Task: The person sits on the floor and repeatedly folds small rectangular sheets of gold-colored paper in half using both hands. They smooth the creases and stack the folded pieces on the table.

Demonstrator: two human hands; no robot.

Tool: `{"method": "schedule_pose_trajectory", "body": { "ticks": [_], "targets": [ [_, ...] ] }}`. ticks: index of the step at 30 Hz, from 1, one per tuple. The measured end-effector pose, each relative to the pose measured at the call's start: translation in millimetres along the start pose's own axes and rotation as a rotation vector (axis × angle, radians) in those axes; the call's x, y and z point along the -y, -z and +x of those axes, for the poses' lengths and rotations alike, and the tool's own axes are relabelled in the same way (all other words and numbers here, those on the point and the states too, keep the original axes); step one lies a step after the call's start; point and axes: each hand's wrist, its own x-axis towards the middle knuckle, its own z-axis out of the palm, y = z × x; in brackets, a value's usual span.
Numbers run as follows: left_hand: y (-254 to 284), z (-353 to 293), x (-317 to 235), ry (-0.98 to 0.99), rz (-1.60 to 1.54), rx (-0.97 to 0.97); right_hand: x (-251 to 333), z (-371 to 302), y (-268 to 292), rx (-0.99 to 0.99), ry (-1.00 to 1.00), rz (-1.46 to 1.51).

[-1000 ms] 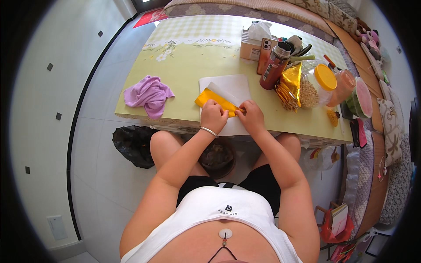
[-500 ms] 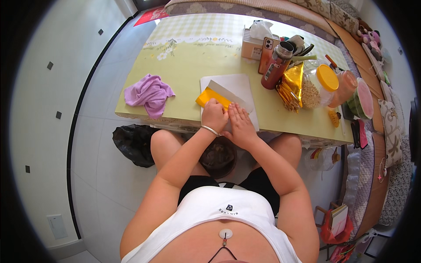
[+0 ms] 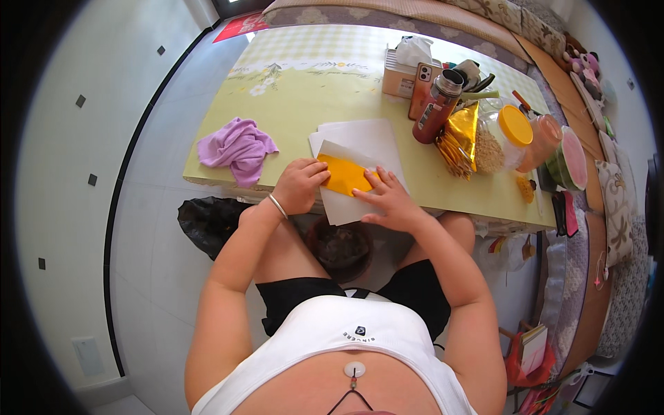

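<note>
A folded yellow-orange sheet of paper (image 3: 344, 177) with a pale strip along its far side rests on white paper sheets (image 3: 377, 135) at the table's near edge. The white sheets lie askew, and one corner overhangs the edge. My left hand (image 3: 299, 185), a silvery bangle at its wrist, has its fingers closed on the yellow paper's left end. Across from it, my right hand (image 3: 395, 200) lies with fingers spread, thumb and fingertips touching the paper's right end.
A purple cloth (image 3: 238, 149) lies at the table's left. To the right stand a thermos (image 3: 436, 111), a phone (image 3: 423, 86), a gold foil bundle (image 3: 462, 138), a yellow-lidded jar (image 3: 508, 135) and a cut watermelon (image 3: 568, 159). A bin (image 3: 337, 252) sits between my knees, beside a black bag (image 3: 209, 225).
My hands have moved apart from their place together at the paper's near edge. The yellow paper now shows flatter and wider, and a white sheet has shifted toward me.
</note>
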Motion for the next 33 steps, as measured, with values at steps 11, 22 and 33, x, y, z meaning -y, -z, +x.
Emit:
{"method": "schedule_pose_trajectory", "body": {
  "ticks": [11,22,33],
  "targets": [
    [-15.2,-13.8,-5.5,0.028,-0.233,-0.064,-9.3,20.7,-7.7,-0.241,-0.024,0.362],
    [-32.6,-7.6,-1.2,0.491,-0.447,-0.172,33.8,45.3,-52.1,-0.570,-0.240,0.162],
    [-40.6,1.7,-5.5,0.599,-0.336,-0.147,38.9,48.9,-52.6,-0.534,-0.268,0.082]
  ]
}}
